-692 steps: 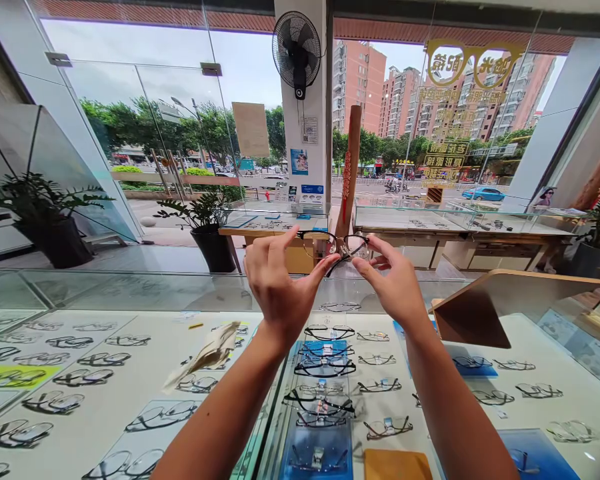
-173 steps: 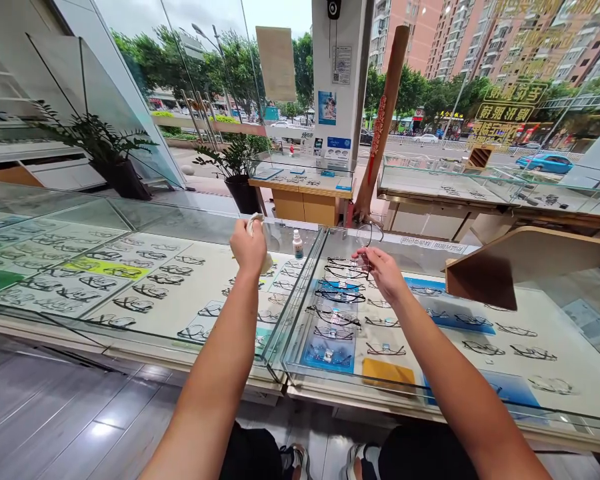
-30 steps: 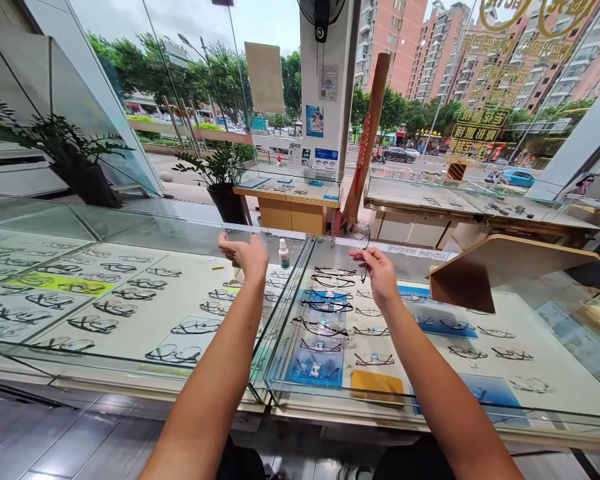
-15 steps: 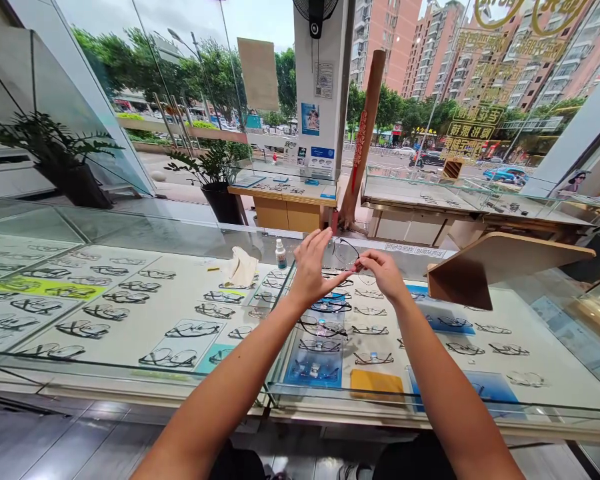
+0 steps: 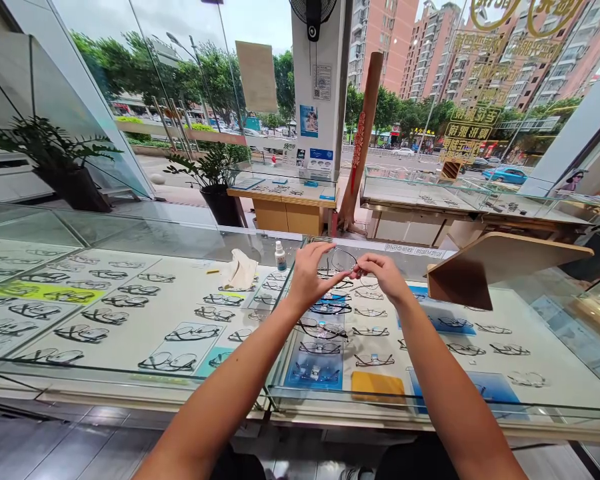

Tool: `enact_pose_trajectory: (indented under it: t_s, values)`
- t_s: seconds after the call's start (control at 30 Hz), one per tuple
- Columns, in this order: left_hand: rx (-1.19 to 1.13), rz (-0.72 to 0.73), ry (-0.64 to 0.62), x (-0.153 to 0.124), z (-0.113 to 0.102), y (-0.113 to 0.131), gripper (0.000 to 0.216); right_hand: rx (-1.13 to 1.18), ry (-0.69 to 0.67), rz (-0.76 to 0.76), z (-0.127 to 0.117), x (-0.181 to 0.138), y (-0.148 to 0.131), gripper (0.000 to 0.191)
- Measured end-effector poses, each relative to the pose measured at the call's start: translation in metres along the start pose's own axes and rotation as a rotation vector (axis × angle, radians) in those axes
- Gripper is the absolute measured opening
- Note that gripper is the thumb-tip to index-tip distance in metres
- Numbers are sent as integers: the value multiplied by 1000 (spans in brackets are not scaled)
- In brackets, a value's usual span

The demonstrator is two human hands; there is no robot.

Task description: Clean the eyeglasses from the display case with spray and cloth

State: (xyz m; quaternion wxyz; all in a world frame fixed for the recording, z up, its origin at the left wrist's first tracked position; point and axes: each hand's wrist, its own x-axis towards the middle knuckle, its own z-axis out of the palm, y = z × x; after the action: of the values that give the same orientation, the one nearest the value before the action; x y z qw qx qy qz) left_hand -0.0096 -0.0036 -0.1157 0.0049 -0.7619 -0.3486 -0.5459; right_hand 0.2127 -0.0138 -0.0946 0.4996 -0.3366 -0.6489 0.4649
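Hanging above the glass worktop [image 5: 183, 293], one pair of thin-rimmed eyeglasses [image 5: 344, 259] is pinched narrowly in the right grip [image 5: 380, 275]. A lens is framed by spread thumb and forefinger of the left grip [image 5: 310, 273]; whether it is held there cannot be told. Left of the hands, one pale cloth [image 5: 241, 270] and one white-capped bottle [image 5: 280, 257] are placed.
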Motion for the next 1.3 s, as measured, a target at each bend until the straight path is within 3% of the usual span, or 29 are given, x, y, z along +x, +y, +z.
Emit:
enact_pose_trajectory:
  t_s: [0.07,0.2,0.33,0.43,0.57,0.8,1.3]
  values:
    - [-23,-43,33,0,-1,2,62,-27,46,-23,0,-1,-3,28]
    - [-7,-113,208,3,-5,4,61,-165,291,-113,6,-7,-10,38]
    - [25,-145,373,6,-12,2,57,-432,445,-180,26,-14,-11,63]
    - [40,-131,431,7,-14,0,56,-561,546,-257,44,-16,-8,67]
    - [51,-86,450,6,-15,3,55,-616,663,-353,57,-16,-1,65]
    - [22,-59,426,2,-13,14,52,-701,807,-516,54,-26,7,54]
    - [-47,-90,357,-4,-4,7,50,-834,865,-689,51,-30,5,52]
